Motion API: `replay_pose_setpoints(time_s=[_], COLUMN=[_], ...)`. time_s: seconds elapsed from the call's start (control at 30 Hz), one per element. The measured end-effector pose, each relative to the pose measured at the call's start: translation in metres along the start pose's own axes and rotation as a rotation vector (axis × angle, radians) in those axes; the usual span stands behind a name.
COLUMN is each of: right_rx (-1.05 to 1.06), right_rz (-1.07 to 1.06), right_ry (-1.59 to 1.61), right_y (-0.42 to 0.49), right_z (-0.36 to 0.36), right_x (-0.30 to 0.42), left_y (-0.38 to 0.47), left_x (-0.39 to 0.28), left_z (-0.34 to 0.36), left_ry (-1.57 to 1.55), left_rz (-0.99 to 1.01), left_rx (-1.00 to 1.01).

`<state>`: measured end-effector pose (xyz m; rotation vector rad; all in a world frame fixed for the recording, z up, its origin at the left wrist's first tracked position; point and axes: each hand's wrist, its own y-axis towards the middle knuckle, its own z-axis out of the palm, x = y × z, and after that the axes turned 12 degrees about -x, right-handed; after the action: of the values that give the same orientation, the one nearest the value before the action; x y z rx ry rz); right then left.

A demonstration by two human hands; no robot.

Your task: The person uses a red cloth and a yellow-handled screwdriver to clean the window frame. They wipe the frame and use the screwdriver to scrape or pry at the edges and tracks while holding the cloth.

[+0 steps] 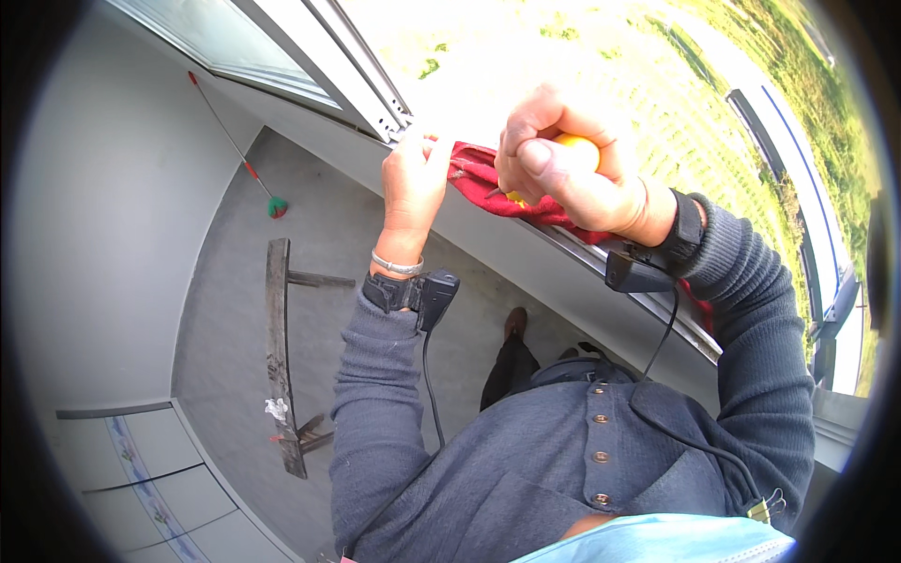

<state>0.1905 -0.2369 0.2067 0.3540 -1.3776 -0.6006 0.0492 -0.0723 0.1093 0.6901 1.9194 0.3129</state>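
A red cloth (pixel 486 204) lies along the window sill, bunched and darker in its folds. My left hand (pixel 410 179) pinches its left end between thumb and fingers, beside the corner of the window frame. Above the cloth, my right hand (pixel 563 158) is closed around a rounded yellow-orange object (pixel 581 150), perhaps a handle. Below the fist, a small ragged yellow piece (pixel 517 199) and a dark pointed tip show against the cloth. My fingers hide most of the object, so its kind cannot be told.
An opened window sash (pixel 310 63) stands at upper left, above the metal sill track (pixel 676 327). On the grey floor lies a wooden bench (pixel 278 352). A long-handled brush (pixel 276 206) leans against the wall. Cables hang from both wrist devices.
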Motion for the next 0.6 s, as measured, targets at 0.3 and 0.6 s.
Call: replay_pose_setpoints(time_s=[0.3, 0.6], right_rx=[0.131, 0.327], right_rz=[-0.215, -0.276], right_ry=[-0.314, -0.451], right_y=[0.027, 0.009], right_z=[0.003, -0.007], right_x=[-0.029, -0.019], left_y=[0.007, -0.041], left_x=[0.016, 0.0], left_z=[0.007, -0.002], left_ry=[-0.047, 0.005], left_rz=[0.171, 0.443], left_rx=[-0.046, 0.101])
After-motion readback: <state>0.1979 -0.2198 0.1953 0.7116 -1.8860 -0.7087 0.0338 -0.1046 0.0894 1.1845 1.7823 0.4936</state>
